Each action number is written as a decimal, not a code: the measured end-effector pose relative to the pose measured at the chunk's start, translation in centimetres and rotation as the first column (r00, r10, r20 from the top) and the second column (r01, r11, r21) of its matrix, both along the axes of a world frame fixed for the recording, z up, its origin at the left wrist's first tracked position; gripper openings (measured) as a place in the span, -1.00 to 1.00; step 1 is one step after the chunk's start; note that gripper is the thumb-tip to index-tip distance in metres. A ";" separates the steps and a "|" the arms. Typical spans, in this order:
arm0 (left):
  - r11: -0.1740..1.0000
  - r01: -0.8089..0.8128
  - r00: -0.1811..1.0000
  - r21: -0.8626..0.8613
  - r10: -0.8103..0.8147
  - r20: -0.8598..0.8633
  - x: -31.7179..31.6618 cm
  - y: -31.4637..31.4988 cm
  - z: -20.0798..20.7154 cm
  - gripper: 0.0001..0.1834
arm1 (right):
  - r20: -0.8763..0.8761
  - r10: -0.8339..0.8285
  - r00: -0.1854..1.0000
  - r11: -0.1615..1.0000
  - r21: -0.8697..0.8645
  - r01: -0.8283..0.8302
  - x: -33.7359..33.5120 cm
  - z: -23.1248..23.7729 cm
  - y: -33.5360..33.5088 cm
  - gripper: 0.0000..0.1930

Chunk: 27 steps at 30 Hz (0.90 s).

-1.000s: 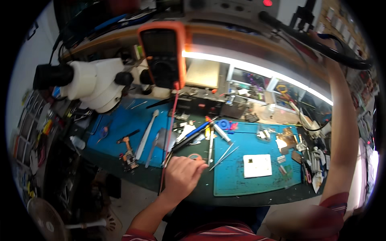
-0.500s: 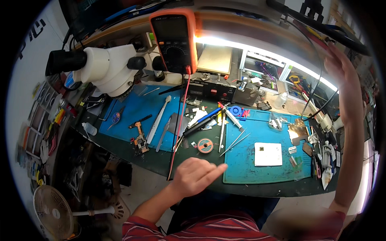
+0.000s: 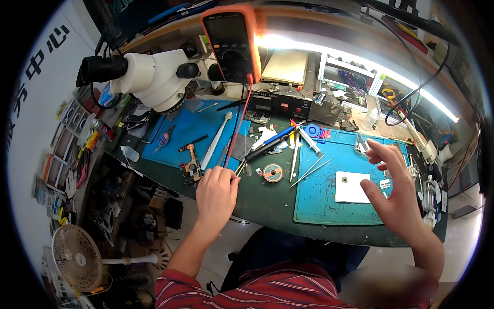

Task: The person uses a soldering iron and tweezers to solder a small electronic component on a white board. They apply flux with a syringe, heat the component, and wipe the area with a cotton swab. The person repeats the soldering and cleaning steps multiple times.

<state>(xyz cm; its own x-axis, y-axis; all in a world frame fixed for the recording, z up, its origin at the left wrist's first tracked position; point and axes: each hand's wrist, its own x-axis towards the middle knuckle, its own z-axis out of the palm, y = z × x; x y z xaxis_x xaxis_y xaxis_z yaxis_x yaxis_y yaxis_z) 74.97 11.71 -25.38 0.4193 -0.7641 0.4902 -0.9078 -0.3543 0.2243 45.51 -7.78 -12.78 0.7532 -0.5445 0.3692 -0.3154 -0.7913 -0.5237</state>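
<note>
My left hand (image 3: 217, 191) is at the near edge of the bench, its fingers curled and thumb pressed in. The red and black multimeter leads run down to its knuckles, beside the thin tip of a black pen-shaped tool (image 3: 263, 150); what the fingers hold is hidden. Over the right blue mat (image 3: 314, 203), my right hand (image 3: 393, 193) is open and holds nothing, thumb and fingers apart. Its thumb overlaps the right edge of a white square pad (image 3: 350, 191) bearing a small dark chip (image 3: 345, 179). An orange-cased multimeter (image 3: 232, 46) stands above the bench.
A white microscope (image 3: 154, 77) overhangs the left mat (image 3: 177, 131), where a phone board (image 3: 192, 162) and a brush (image 3: 217, 140) lie. Tweezers (image 3: 313, 170) and a solder-type spool (image 3: 273, 173) sit mid-bench. Cables hang at the right; a fan (image 3: 77, 257) stands lower left.
My right hand has come down from the upper right shelf to above the right mat. My left hand has shifted left and up to the leads, its fingers now curled. The view has turned slightly.
</note>
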 end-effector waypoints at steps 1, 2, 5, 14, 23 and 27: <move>1.000 -0.008 1.000 0.018 0.008 0.001 0.0 0.0 0.0 -0.81 | -0.010 0.004 1.000 1.000 0.012 -0.004 -0.1 -0.3 0.1 -0.35; 0.999 -0.019 1.000 0.036 0.019 0.001 0.1 0.0 0.0 -0.81 | -0.021 0.011 1.000 1.000 0.024 -0.011 -0.2 -0.5 0.2 -0.36; 0.998 -0.004 0.999 0.058 0.002 0.035 0.2 -0.1 0.2 -0.82 | -0.040 0.011 0.999 0.998 0.057 -0.009 -0.3 -0.8 0.4 -0.38; 0.941 -0.241 0.927 0.236 0.152 0.343 -0.2 -1.4 -1.2 -0.81 | -0.051 0.030 0.998 0.995 0.095 -0.025 0.0 -2.0 0.4 -0.39; 0.945 -0.172 0.985 0.277 0.165 0.047 -1.0 3.8 2.8 -0.85 | -0.018 0.106 0.994 0.985 0.141 -0.102 -0.1 -4.0 0.8 -0.45; 0.986 -0.070 0.926 0.153 0.121 -0.357 -2.9 5.0 4.6 -0.88 | -0.004 0.234 0.972 0.928 0.299 -0.222 1.5 -6.2 2.5 -0.62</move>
